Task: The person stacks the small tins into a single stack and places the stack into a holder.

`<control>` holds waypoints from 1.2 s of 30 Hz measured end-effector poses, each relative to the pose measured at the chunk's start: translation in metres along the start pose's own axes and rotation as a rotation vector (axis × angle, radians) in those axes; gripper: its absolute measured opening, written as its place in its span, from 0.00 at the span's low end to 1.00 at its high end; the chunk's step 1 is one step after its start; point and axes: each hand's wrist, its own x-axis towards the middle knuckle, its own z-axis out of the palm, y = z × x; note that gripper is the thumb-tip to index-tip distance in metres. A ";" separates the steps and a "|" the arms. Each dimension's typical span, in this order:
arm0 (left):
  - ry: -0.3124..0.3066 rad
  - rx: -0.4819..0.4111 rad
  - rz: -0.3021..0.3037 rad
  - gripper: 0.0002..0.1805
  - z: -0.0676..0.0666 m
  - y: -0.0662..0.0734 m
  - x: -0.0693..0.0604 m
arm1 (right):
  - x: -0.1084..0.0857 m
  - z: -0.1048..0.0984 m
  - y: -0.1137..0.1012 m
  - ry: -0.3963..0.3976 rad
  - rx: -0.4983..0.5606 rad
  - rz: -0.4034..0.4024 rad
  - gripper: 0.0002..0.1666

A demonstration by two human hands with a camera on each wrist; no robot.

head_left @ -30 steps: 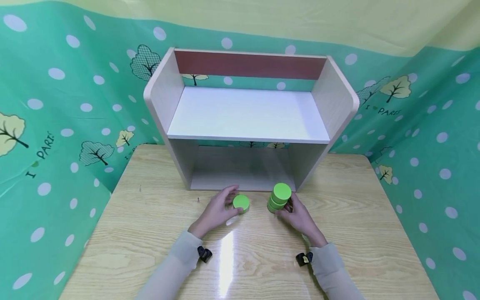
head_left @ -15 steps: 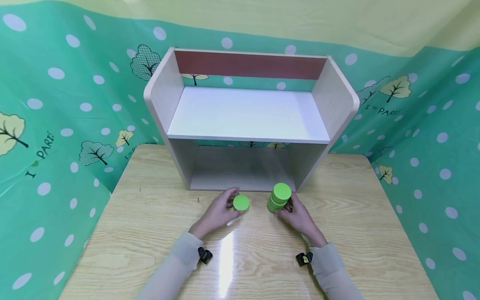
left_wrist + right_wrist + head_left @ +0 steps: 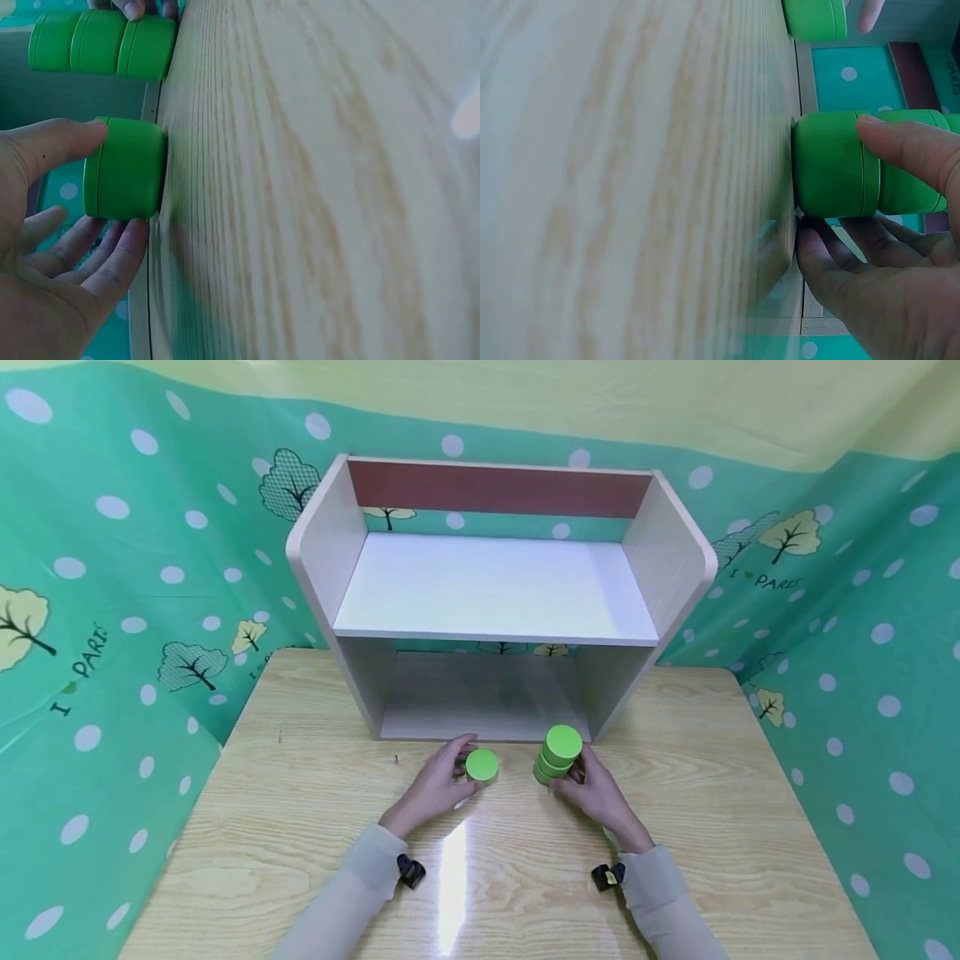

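Note:
A single round green lidded tin (image 3: 482, 766) stands on the table in front of the shelf. My left hand (image 3: 433, 789) holds it, the thumb on the lid's near side and the fingers on the far side, as the left wrist view shows of this tin (image 3: 127, 169). To the right, three similar tins form an upright stack (image 3: 558, 753). My right hand (image 3: 596, 793) grips the stack low down. In the right wrist view its thumb (image 3: 900, 142) lies at the lid seam of the bottom tin (image 3: 829, 165), and the fingers bend around the opposite side.
A two-level pale wooden shelf (image 3: 495, 589) stands just behind the tins, its lower board level with the table. Side walls bound the shelf left and right. The wooden table (image 3: 315, 827) reaches out on both sides. A green dotted curtain (image 3: 112, 577) hangs around the table.
Over the last second my left hand's fingers have drawn slightly closer around the single tin. The right hand and the stack have stayed in place.

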 end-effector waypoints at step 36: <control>-0.002 -0.048 -0.033 0.42 -0.001 0.001 -0.001 | 0.001 0.000 0.002 0.013 -0.040 0.012 0.41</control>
